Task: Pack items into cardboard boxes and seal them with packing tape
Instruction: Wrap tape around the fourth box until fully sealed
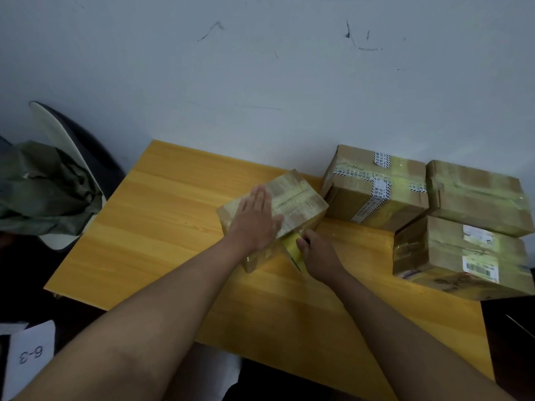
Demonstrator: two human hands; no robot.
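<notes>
**Box held flat, tape at its near edge**

Small cardboard box sits mid-table on the yellow wooden table, turned at an angle to the table edges. Top is already covered in shiny clear tape, flaps down.

Left hand: flat on the box top, fingers straight and together, palm pressing down on the near-left part of the lid. Not gripping anything.

Right hand: fingers curled around a roll of tape, yellowish, held right against the near lower side of the box. Roll is mostly hidden by the hand and the box corner, so can't tell whether a strip runs from it onto the cardboard.

Three more boxes on the right side of the table, all closed and taped:
- box with striped printed tape, at the back against the wall, just beside the small box
- plain taped box, far right at the back, touching the striped one
- box with shipping labels, nearer the front, in front of the other two

Off the table: chair at left with green cloth piled on it. White sheet marked "6-3" at lower left. Pale wall behind has dark scuff marks.
</notes>
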